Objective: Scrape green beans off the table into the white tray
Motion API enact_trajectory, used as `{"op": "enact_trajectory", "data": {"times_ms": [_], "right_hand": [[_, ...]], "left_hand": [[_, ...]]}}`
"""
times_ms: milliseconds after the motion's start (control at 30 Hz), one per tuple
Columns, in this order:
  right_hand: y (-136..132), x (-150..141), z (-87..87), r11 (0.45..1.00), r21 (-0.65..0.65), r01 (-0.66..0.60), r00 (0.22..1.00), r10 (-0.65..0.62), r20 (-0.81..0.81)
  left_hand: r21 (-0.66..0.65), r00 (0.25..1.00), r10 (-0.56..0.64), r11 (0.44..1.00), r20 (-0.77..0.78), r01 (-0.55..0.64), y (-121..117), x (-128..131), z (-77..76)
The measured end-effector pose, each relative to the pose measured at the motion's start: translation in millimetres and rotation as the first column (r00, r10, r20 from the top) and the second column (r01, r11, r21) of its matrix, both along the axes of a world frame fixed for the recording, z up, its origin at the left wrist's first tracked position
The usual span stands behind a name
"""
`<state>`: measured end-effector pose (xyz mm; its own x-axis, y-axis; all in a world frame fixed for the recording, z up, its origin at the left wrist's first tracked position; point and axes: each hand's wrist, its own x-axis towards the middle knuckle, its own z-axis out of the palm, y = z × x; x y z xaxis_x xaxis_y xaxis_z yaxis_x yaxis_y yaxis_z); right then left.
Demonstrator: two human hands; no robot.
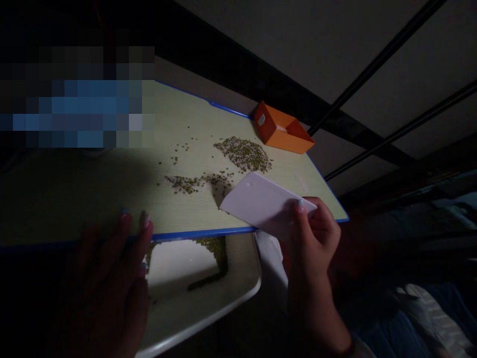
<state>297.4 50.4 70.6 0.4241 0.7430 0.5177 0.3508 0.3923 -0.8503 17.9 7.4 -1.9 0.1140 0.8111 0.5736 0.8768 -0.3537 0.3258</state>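
Observation:
My right hand (315, 243) is closed on a flat white plastic scraper (257, 199) with a small hole near one corner. The thumb presses on its face, and its far end is tilted over the table (186, 216). Just beyond the scraper lies a loose pile of small greenish grains (244, 153), with a thinner scatter (182, 184) to its left. In deep shadow, my left hand (112, 278) has its fingers stretched out at the table's near edge, with nothing seen in it. Below that edge sits a white tray (238, 293) holding more grains, partly hidden by the left hand and the tabletop.
An orange open box (286, 132) stands at the table's far right corner. Blue trim (208, 232) runs along the table edge. A blurred-out patch covers the upper left. Dark bars (372, 74) cross the upper right. At lower right there is striped cloth (436, 313).

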Motion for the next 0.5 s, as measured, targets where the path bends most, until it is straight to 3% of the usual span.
{"op": "enact_trajectory", "data": {"times_ms": [300,500], "right_hand": [[-0.9,3.5,-0.5,0.999,-0.003,0.035,0.999,-0.035,0.018],[-3.0,6.5,11.6,0.99,0.063,0.128,0.981,-0.136,0.141]], "left_hand": [[-0.046,0.999,0.015,0.999,0.029,-0.014,-2.6,4.4,6.2],[-0.014,0.999,0.012,1.0,0.031,-0.011,-1.2,2.9,0.0]]}}
